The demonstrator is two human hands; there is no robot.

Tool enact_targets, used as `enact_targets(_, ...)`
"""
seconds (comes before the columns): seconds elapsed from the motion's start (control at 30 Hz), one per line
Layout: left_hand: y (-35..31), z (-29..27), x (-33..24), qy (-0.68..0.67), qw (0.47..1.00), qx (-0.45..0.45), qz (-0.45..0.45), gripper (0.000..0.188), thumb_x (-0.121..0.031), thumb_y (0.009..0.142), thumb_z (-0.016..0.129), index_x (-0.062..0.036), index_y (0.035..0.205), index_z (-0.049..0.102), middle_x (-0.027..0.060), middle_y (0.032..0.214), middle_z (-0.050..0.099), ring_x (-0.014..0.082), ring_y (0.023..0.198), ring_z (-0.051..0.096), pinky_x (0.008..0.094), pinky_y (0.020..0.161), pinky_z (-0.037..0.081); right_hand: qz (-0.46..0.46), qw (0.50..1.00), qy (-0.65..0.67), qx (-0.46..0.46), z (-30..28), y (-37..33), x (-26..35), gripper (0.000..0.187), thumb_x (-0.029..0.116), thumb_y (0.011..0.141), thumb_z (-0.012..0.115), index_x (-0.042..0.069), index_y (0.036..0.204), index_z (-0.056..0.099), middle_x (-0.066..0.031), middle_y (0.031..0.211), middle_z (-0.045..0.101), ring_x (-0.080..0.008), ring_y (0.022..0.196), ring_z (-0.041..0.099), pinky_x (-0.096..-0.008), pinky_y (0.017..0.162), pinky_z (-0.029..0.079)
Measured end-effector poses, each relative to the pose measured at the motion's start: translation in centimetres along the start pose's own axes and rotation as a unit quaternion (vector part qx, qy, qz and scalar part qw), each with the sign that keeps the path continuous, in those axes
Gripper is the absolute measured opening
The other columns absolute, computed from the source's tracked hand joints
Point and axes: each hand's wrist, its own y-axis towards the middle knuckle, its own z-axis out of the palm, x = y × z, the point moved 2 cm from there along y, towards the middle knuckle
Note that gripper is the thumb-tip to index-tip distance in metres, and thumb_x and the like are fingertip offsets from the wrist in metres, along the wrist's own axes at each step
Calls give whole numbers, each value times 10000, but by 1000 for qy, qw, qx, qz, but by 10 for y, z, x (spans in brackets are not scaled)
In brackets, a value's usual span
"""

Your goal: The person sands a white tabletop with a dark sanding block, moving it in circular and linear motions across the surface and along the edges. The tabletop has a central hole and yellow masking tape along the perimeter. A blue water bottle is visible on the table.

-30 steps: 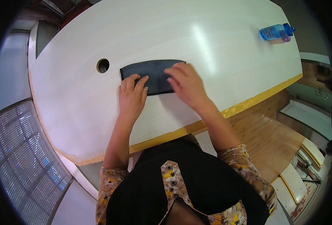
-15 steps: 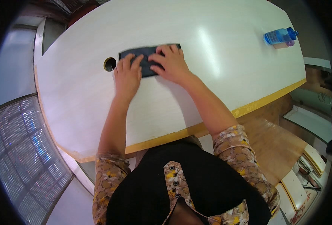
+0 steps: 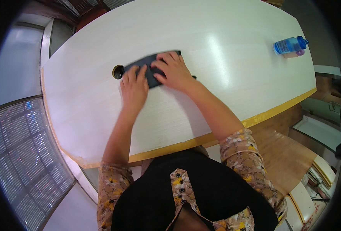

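A dark, flat rectangular piece (image 3: 151, 78), which looks like folded cloth, lies on the white table under both my hands. Its far edge slants up toward the right. My left hand (image 3: 134, 89) rests on its near left part, fingers spread and pointing away from me. Across its right part lies my right hand (image 3: 174, 72), with the fingers apart and slightly bent, covering much of that side. A small dark bit shows just right of my right wrist; I cannot tell whether it belongs to the same piece.
The white table (image 3: 239, 73) has a yellowish front edge. A round cable hole (image 3: 117, 72) opens just left of the dark piece. A blue bottle (image 3: 289, 45) lies on its side at the far right, beside a small pinkish-purple item (image 3: 293, 54).
The dark piece has turned a little, its left end now nearer me than its right. Both hands have stayed on it and shifted slightly with it. The whole view has moved a little.
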Motion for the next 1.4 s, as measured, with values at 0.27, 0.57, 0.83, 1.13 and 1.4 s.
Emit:
enact_targets(0.27,-14,1,2,-32,999,15,-2,474,-177,880,765,-174,1344,669,56,1300,596,302,1199,552,482,956,437,-21,999,30,24,1,-18,12,418,182,806,820,149,1204,697,-74,1293,588,-325,1205,531,-460,1009,458)
enact_targets(0.57,-125,-34,-40,-43,996,80,16,592,-216,814,827,-207,1381,658,67,1310,570,319,1208,532,491,1032,418,1,994,46,99,-16,-120,69,463,239,780,830,121,1204,687,-85,1320,580,-315,1225,534,-465,953,465)
enact_targets(0.83,13,-1,13,-42,999,19,16,460,-190,931,739,-205,1383,652,56,1353,579,317,1262,516,478,1024,431,21,1000,19,-6,2,-4,5,370,215,854,810,157,1206,709,-70,1338,587,-311,1277,501,-466,1057,428)
enact_targets(1.13,-119,-33,-26,-57,994,88,36,507,-214,830,806,-216,1319,672,41,1298,580,296,1198,537,477,988,424,-3,996,33,86,-13,-122,76,420,195,787,831,137,1183,702,-76,1321,592,-335,1220,528,-471,982,473)
enact_targets(1.4,-121,-40,-17,-41,994,73,64,500,-211,833,803,-173,1317,683,44,1283,602,272,1181,564,448,952,453,-68,995,49,46,-3,-117,78,445,146,773,845,79,1191,706,-115,1299,607,-357,1189,554,-448,1009,490)
